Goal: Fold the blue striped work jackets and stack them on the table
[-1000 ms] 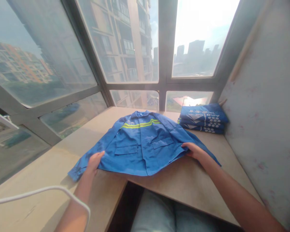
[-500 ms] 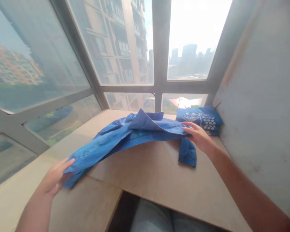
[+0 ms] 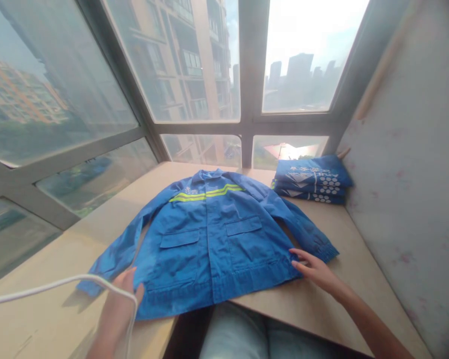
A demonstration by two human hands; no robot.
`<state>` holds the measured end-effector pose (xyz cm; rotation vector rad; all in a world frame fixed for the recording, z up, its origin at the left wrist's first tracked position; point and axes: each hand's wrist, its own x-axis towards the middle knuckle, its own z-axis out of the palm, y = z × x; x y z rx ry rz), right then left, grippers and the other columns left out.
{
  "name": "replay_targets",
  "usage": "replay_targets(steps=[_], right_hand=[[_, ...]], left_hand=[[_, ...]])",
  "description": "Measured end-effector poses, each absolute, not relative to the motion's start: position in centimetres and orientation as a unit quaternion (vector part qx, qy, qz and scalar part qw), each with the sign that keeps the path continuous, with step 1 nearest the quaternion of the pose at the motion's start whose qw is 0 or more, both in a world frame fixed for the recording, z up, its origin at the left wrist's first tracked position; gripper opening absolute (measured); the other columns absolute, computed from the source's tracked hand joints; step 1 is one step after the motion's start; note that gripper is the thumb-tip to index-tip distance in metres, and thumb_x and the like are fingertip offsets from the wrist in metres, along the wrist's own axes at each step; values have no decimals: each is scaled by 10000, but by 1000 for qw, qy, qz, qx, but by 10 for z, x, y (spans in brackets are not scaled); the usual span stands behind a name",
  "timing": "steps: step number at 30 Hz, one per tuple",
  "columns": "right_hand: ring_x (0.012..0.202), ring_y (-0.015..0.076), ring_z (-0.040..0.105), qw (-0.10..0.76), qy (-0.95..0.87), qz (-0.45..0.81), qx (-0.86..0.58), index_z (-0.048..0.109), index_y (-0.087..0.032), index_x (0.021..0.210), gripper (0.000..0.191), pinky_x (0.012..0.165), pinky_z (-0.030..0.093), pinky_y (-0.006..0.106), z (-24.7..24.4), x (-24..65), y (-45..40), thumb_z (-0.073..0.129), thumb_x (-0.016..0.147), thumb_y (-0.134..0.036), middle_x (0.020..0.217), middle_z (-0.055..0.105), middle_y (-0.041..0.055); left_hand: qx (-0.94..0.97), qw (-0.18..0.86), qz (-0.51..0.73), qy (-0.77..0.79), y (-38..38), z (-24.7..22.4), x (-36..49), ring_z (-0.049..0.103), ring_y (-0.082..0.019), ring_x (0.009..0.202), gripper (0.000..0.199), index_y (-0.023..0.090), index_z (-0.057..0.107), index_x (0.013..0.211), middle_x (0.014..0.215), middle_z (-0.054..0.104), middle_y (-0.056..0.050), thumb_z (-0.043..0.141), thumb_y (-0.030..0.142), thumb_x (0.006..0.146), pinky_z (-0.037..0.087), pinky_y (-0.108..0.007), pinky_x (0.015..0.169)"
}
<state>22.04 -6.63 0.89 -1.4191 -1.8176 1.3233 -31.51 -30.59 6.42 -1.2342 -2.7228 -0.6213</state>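
A blue work jacket (image 3: 209,239) lies spread on the wooden surface, front side up and collar toward the window. Yellow-green stripes cross its chest, and two flap pockets show below them. At the lower left corner of the hem, my left hand (image 3: 117,304) is closed on the cloth, partly behind a white cable (image 3: 71,279). My right hand (image 3: 316,271) pinches the lower right corner between thumb and fingers. Both sleeves lie out to the sides, the right one just beyond my right hand.
A stack of folded blue garments (image 3: 312,177) with white print sits at the back right by the wall (image 3: 404,209). Windows (image 3: 198,65) enclose the back and left. The pale wooden surface (image 3: 33,309) has a front edge above my legs (image 3: 239,334).
The jacket, raised and bunched between my hands before, now lies flat with its front showing. Both hands have moved nearer to me and closer together. The white cable has come into view.
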Motion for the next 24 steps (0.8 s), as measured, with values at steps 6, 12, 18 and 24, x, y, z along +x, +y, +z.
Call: replay_targets(steps=[6, 12, 18, 24], right_hand=[[961, 282, 677, 315, -680, 303, -589, 713, -182, 1058, 421, 892, 533, 423, 9, 228, -41, 502, 821, -458, 1074, 725, 122], [1340, 364, 453, 234, -766, 31, -598, 536, -208, 1364, 617, 1094, 351, 564, -1, 244, -29, 598, 754, -288, 1430, 530, 154], [1027, 330, 682, 160, -759, 183, -603, 566, -164, 1362, 591, 897, 508, 454, 40, 264, 10, 579, 779, -261, 1160, 705, 170], [931, 318, 710, 224, -648, 531, -499, 647, -202, 1293, 620, 765, 534, 380, 178, 284, 73, 749, 727, -434, 1229, 686, 166]], left_hand=[[-604, 28, -136, -785, -216, 55, -189, 528, -306, 1311, 455, 145, 644, 1267, 1399, 578, -169, 431, 339, 915, 414, -460, 1113], [-666, 29, -110, -738, -159, 29, -124, 372, -366, 1428, 581, 300, 518, 1439, 1513, 482, -122, 546, 506, 896, 256, -616, 1154], [-702, -9, -57, -710, -178, 12, -163, 318, -329, 1467, 591, 311, 409, 1511, 1589, 370, -101, 477, 485, 950, 266, -582, 1162], [-740, -41, -66, -669, -215, 26, -228, 318, -285, 1472, 584, 352, 415, 1499, 1591, 374, -46, 509, 335, 923, 273, -545, 1182]])
